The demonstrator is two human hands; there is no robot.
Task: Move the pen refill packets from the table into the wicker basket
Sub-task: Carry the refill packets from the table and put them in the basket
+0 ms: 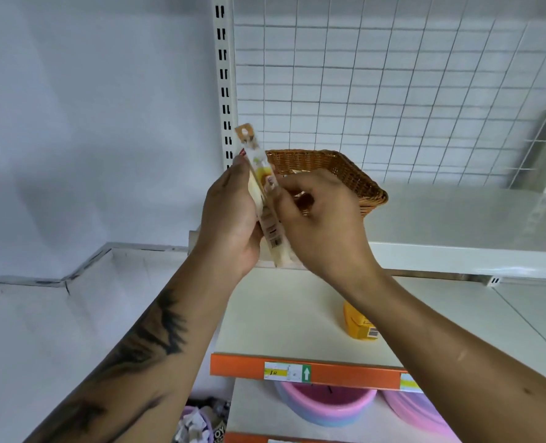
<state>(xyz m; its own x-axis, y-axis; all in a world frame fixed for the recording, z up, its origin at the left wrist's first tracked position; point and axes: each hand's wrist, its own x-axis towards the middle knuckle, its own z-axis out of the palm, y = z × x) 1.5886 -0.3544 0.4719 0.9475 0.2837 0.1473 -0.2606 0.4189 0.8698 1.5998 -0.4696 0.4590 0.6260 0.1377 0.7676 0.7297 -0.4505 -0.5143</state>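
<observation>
I hold a stack of long, narrow pen refill packets (262,183) upright in front of the wicker basket (345,169). My left hand (230,225) grips the stack from the left side. At the stack's right edge, my right hand (322,219) pinches it with curled fingers. The basket is brown and sits on the upper white shelf, partly hidden behind both hands. The top packet has an orange hang tab above my fingers.
A yellow box (359,324) lies on the cream shelf (274,314) below my right forearm. An orange price rail (329,374) edges that shelf. Pink tubs (329,407) stand underneath. A white wire grid (393,91) backs the upper shelf. A white wall is on the left.
</observation>
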